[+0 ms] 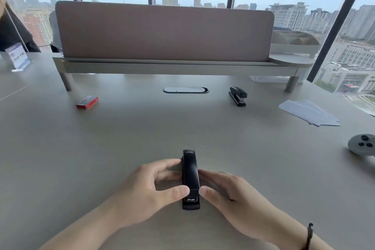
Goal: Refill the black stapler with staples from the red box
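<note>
Both bare forearms reach in from the near edge of the surface (101, 148) and converge. The left grip (150, 186) curves in a C, its thumb and fingertips touching the left side of the black stapler (190, 170). The right grip (229, 195) lies flatter, palm down, with thumb and fingertips at the stapler's right side.

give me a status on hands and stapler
Left hand and right hand flank black stapler, fingertips touching its sides. Closed, flat on desk. Red box far left, untouched.

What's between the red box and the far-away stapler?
In the head view, only an oval grey cover lies between the red box and the far stapler.
</note>
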A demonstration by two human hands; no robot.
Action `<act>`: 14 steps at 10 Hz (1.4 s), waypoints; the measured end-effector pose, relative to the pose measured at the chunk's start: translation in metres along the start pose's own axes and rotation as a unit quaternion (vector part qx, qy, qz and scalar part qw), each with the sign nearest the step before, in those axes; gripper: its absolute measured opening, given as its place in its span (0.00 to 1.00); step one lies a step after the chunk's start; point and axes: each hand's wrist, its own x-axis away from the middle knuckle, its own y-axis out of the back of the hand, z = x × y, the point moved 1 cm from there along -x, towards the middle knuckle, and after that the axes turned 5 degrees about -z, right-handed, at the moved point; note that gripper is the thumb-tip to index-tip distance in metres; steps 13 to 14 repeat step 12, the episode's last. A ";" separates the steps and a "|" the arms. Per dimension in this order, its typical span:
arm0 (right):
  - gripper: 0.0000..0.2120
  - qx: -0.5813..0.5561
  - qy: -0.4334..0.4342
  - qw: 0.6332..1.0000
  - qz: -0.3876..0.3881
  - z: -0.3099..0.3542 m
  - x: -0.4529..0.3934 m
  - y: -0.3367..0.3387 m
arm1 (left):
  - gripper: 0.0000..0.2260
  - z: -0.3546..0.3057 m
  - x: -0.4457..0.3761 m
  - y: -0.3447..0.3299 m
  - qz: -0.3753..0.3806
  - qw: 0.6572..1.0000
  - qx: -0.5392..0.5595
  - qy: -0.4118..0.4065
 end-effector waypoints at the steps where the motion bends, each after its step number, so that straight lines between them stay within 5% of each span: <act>1: 0.19 -0.011 -0.012 1.000 -0.021 -0.021 -0.020 0.014 | 0.18 -0.003 -0.042 -0.009 -0.006 1.000 0.006 -0.003; 5: 0.14 -0.007 -0.101 0.986 -0.134 -0.123 -0.122 0.082 | 0.28 -0.020 -0.219 -0.057 -0.080 0.996 -0.041 0.013; 8: 0.15 -0.064 -0.202 0.934 -0.286 -0.183 -0.190 0.110 | 0.26 -0.046 -0.312 -0.085 -0.143 0.988 -0.041 0.041; 11: 0.23 -0.027 -0.275 0.875 -0.397 -0.206 -0.222 0.111 | 0.18 -0.054 -0.346 -0.094 -0.190 0.975 -0.116 0.015; 14: 0.23 -0.016 -0.278 0.872 -0.401 -0.206 -0.222 0.111 | 0.17 -0.054 -0.346 -0.094 -0.186 0.976 -0.116 0.004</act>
